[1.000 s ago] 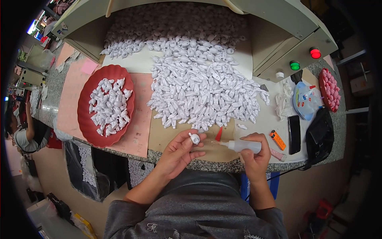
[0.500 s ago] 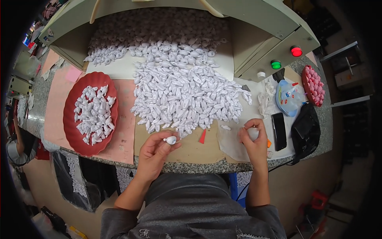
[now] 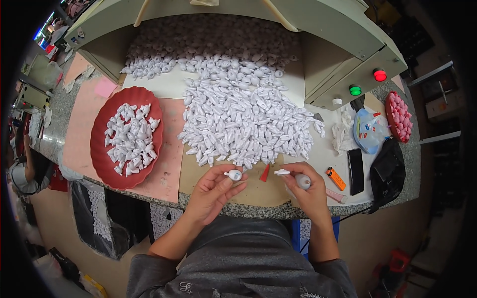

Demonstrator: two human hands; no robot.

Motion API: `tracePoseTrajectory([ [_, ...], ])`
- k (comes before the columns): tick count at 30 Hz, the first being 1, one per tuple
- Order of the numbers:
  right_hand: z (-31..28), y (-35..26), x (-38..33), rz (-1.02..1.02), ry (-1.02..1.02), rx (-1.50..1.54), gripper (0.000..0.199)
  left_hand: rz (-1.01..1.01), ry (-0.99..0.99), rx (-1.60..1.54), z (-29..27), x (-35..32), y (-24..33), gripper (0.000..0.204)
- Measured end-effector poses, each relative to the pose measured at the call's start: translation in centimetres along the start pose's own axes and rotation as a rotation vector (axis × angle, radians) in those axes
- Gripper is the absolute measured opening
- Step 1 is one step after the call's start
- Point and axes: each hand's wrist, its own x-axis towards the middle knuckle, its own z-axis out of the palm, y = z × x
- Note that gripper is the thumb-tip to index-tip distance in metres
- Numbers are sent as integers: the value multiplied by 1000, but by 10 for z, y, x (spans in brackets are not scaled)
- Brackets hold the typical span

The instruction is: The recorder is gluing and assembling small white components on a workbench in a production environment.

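Observation:
My left hand (image 3: 214, 195) pinches a rounded white plastic part (image 3: 234, 175) with a dark-edged opening, between thumb and fingertips. In my right hand (image 3: 309, 195), thumb and forefinger grip a slim white plastic piece (image 3: 281, 172), while a small translucent squeeze bottle (image 3: 302, 182) is tucked in the same hand. Beyond both hands spreads a big heap of slim white pieces (image 3: 243, 124), with rounder white parts (image 3: 238, 67) behind it. A red cone-shaped cap (image 3: 265, 173) lies on the brown board between my hands. To the left, a red scalloped tray (image 3: 99, 161) holds several joined white figures.
A grey metal hood (image 3: 325, 74) with red and green lit buttons arches over the back. Rightward lie an orange lighter (image 3: 336, 179), a black phone (image 3: 356, 171), a black pouch (image 3: 388, 171), a blue dish (image 3: 366, 144) with bottles, and a red bowl of pink pieces (image 3: 399, 116).
My right hand has moved left, toward my left hand, and now has a slim white piece at its fingertips. The lighter beside it has come into full view. The camera view has shifted slightly.

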Motion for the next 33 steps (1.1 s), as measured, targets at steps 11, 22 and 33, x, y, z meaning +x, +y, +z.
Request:
tracePoseTrajectory([
  [11, 32, -22, -4, -64, -119, 47, 16, -34, 9, 8, 0, -2, -9, 25],
  [22, 33, -19, -9, -53, -156, -85, 15, 42, 88, 376, -1, -3, -10, 24],
  [33, 33, -16, -9, -17, -213, -7, 12, -66, 82, 405, -10, -2, -10, 19],
])
